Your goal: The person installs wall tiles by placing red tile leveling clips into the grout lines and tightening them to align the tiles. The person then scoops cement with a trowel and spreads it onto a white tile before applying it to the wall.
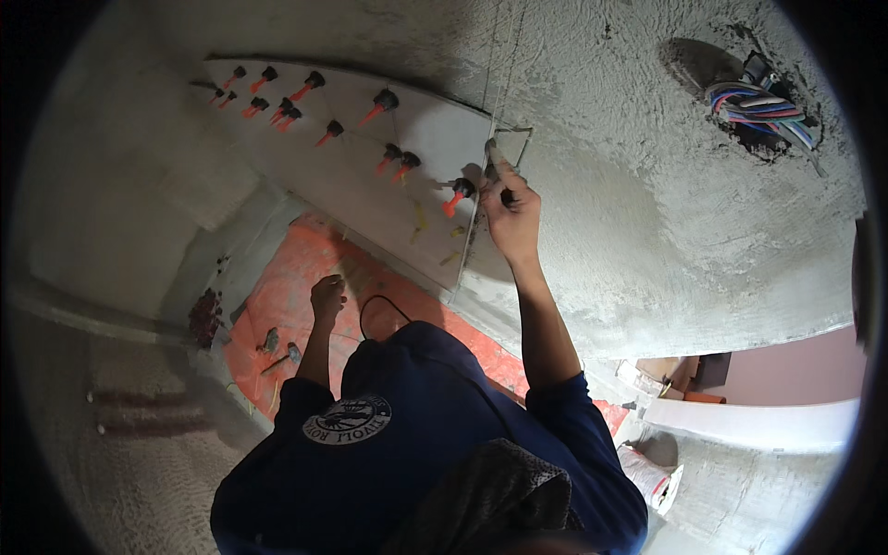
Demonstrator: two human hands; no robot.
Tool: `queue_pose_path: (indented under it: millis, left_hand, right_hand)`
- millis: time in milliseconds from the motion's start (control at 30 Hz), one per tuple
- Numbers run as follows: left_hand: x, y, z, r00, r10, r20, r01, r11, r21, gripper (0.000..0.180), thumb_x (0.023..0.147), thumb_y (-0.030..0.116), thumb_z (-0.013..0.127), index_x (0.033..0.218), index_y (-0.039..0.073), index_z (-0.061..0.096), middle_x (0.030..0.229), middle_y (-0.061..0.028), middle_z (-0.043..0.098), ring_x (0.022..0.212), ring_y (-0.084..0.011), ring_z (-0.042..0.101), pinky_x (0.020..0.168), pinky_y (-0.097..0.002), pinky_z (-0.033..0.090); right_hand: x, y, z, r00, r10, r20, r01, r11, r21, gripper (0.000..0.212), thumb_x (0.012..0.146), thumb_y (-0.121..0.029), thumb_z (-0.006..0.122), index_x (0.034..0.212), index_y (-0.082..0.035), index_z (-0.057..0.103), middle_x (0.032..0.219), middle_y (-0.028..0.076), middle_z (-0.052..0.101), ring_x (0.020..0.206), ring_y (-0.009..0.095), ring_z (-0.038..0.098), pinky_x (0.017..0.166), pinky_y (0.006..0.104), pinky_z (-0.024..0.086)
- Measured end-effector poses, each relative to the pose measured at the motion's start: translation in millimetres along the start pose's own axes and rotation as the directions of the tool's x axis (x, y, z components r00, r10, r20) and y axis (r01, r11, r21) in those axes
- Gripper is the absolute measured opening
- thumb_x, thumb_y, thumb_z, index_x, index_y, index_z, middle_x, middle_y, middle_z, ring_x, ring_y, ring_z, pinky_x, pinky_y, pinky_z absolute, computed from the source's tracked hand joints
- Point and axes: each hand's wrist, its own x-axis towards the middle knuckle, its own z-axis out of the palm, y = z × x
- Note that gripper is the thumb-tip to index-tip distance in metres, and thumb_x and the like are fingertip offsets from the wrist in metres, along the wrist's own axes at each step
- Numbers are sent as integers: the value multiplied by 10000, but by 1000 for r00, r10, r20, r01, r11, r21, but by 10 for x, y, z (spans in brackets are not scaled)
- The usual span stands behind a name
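My right hand is raised to the right edge of a pale wall tile. One finger points up along that edge, the others are curled, and a dark round spot shows between them; I cannot make out what it is. Just left of this hand, a tile levelling clip with a black cap and an orange stem sticks out of the tile. My left hand hangs lower, in front of the orange sheet, its fingers curled in and anything within them hidden.
Several more black-and-orange clips stud the tile row leftward. A thin string runs down the rough wall to a small wire frame. Bundled cables protrude at upper right. Tools lie on the sheet; a white roll lies at lower right.
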Motion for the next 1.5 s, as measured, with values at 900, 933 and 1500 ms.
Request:
queue_pose_path:
  millis: [900,933,1500]
  left_hand:
    - [1523,-1636,-316,887,413,205,-453,866,212,368,767,-10,639,1129,0,569,793,-62,593,569,-119,539,455,-275,413]
    - [1512,-1663,-347,910,361,204,-403,887,224,373,751,-25,647,1114,-6,566,819,-75,598,621,-144,553,504,-295,431]
    - [1146,-1099,-594,906,-56,420,22,996,83,297,747,-98,614,1030,-29,558,901,-115,609,735,-171,603,590,-315,492]
  right_hand:
    - [-127,-342,560,811,-228,-539,-163,796,-582,115,843,-118,669,835,-17,613,550,69,545,474,110,486,500,259,419]
    - [-162,-329,562,805,-227,-549,-161,806,-570,127,845,-126,669,836,-13,612,566,77,558,493,117,504,516,261,429]
    - [-856,-60,195,829,29,-559,-200,948,-247,165,867,-67,628,733,5,565,597,-24,473,572,60,385,519,218,343]
